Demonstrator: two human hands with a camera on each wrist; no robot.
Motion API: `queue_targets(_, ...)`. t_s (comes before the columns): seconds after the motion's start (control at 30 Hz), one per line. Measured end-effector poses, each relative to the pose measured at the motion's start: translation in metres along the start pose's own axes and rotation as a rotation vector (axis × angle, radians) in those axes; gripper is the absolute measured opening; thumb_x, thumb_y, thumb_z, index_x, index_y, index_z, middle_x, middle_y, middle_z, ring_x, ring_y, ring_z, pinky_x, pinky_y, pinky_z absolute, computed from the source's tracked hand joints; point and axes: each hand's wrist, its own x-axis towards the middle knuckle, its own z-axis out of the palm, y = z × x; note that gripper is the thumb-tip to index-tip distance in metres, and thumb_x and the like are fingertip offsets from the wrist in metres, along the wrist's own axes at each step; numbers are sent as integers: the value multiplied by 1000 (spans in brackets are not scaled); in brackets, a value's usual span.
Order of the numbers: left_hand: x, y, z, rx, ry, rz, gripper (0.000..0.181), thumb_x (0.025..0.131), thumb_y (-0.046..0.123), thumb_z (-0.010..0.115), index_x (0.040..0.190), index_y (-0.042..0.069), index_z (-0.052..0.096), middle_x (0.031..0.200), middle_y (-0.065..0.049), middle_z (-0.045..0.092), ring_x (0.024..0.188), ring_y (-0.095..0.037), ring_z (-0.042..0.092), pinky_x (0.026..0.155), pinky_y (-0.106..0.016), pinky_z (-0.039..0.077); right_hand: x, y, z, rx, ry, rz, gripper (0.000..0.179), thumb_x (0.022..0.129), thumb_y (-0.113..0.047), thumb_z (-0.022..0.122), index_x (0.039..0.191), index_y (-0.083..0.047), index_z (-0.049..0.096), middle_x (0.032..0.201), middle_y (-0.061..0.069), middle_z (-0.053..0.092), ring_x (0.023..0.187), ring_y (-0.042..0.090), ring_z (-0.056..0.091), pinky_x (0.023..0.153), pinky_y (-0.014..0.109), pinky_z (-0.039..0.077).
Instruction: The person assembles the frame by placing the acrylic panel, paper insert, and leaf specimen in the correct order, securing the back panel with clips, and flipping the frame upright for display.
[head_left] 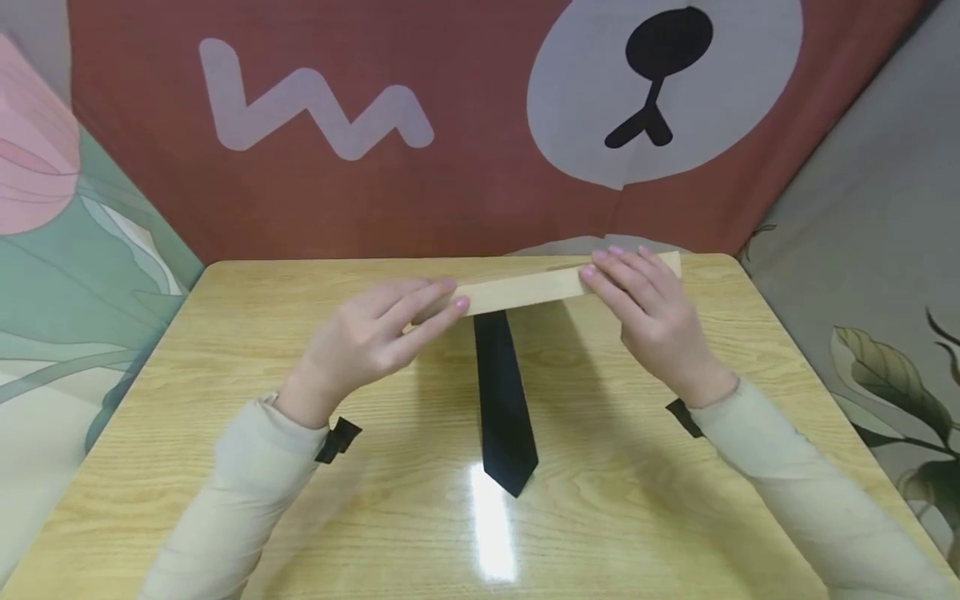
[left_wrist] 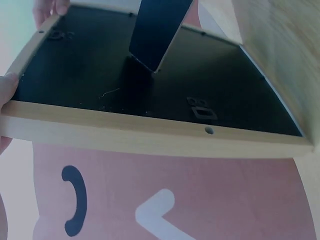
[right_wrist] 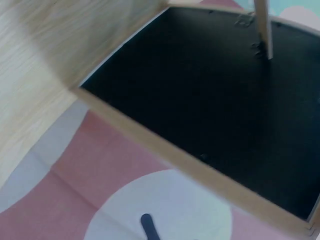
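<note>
A picture frame (head_left: pixel 525 292) with a pale wooden border stands on edge on the table, its black back (right_wrist: pixel 190 100) toward me. From that back a black easel leg (head_left: pixel 506 400) slopes out to the tabletop. At the frame's upper left corner my left hand (head_left: pixel 367 333) pinches the border; its thumb and a fingertip show at the edge in the left wrist view. My right hand (head_left: pixel 652 317) grips the top bar near the right corner, fingers over the wood and thumb hidden. Small metal hangers (left_wrist: pixel 202 109) are fixed to the back.
The wooden table (head_left: pixel 405 517) reaches back to a red cloth (head_left: pixel 480 208) with a cartoon face, right behind the frame. Patterned drapes line the left (head_left: pixel 45 292) and right (head_left: pixel 885 250) sides. Black straps (head_left: pixel 339 440) sit at both wrists.
</note>
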Motion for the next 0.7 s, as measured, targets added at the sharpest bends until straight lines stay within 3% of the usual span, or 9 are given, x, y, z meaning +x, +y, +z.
queue_targets(0.23,8,8,1,34,-7,49,28,84,-4,67,111,3,68,103,-13,72,86,-22,70,76,-28,59,-1,12,8,-13,117,-2,22,84,7,64,102,-3,71,103,15,72,99,31,61,93,39,53)
queue_targets(0.33,11,11,2,25,-3,48,26,85,-3,66,110,1,68,103,-13,72,88,-22,70,80,-29,59,-1,16,10,-22,136,2,23,82,9,66,101,-3,72,102,14,72,98,31,62,92,37,53)
queue_targets(0.53,14,14,5,-7,-2,29,25,86,-3,65,111,1,68,104,-14,72,92,-23,70,84,-30,58,-4,19,9,-23,118,27,29,80,14,65,102,-3,71,103,15,72,98,32,62,97,33,52)
queue_targets(0.7,8,13,7,-35,-10,-15,25,89,5,65,113,4,66,106,-12,71,92,-22,69,82,-29,59,-4,13,8,-27,76,64,18,88,3,63,103,-2,70,106,16,71,101,33,63,97,34,51)
